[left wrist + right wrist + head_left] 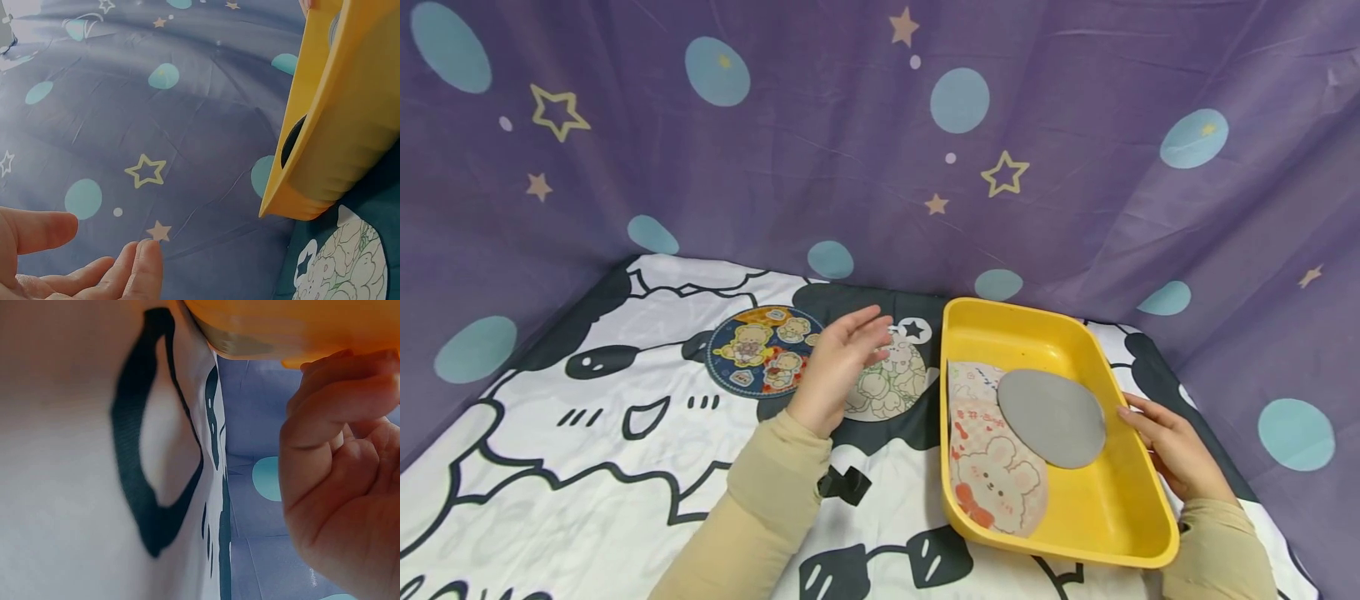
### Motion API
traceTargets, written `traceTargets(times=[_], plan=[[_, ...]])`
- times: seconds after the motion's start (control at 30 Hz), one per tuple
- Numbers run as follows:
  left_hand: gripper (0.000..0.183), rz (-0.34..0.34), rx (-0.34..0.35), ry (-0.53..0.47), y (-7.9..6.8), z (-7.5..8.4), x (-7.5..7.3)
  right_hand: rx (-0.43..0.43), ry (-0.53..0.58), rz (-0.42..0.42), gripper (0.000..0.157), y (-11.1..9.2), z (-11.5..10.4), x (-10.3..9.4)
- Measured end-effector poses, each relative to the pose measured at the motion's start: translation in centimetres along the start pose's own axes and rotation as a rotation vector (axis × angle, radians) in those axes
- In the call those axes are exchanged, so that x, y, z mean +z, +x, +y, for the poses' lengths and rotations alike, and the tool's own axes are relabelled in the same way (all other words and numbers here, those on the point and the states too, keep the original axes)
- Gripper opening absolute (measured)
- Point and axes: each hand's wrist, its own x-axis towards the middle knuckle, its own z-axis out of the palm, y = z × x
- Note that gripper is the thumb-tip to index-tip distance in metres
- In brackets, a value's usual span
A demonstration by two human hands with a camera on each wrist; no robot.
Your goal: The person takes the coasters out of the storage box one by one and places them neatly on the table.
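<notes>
My left hand (842, 367) hovers over two round printed discs on the cloth, its fingers extended and nothing in its grasp. One disc (737, 354) is dark blue with cartoon bears; the other disc (887, 387) is pale with line drawings, partly hidden by the hand. In the left wrist view the thumb and fingers (147, 269) stand apart. At the right rim of a yellow tray (1112, 517), my right hand (1183, 454) holds on with bent fingers. Inside the tray lie a plain grey disc (1052, 421) and a pink rabbit disc (1000, 483), partly overlapped by the grey one.
A white cloth (587, 517) with black cartoon prints covers the table. Behind it hangs a purple curtain (850, 167) with stars and blue ovals, close to the tray's far end. Another printed piece (973, 379) shows at the tray's left wall.
</notes>
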Motion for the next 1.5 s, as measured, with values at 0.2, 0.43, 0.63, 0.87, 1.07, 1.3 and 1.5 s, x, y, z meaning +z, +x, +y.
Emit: traceTargets(times=[0.2,0.43,0.63,0.87,1.07,1.3,1.5], plan=[[0.048,-0.008,0.003,-0.011,0.0,-0.2,0.6,0.008,0.052,0.001,0.022,-0.2,0.0,-0.2],[0.049,-0.005,-0.005,0.007,0.1,-0.4,0.9,-0.005,0.053,-0.003,0.026,0.0,-0.1,0.0],[0.049,-0.002,-0.034,0.001,0.3,-0.7,1.5,-0.006,0.047,-0.005,0.027,0.1,-0.2,0.2],[0.047,-0.035,-0.044,-0.033,0.7,-0.6,3.3,-0.003,0.058,-0.001,0.025,0.1,-0.1,0.1],[0.05,-0.075,-0.058,-0.017,1.3,0.0,4.9,0.0,0.051,0.0,0.026,0.1,0.0,0.1],[0.051,-0.096,-0.086,-0.046,1.8,0.5,6.3,0.001,0.053,0.001,0.026,0.1,0.0,0.0],[0.048,-0.099,-0.114,-0.044,2.1,0.3,7.1,-0.005,0.065,-0.003,0.024,0.1,-0.1,0.0]])
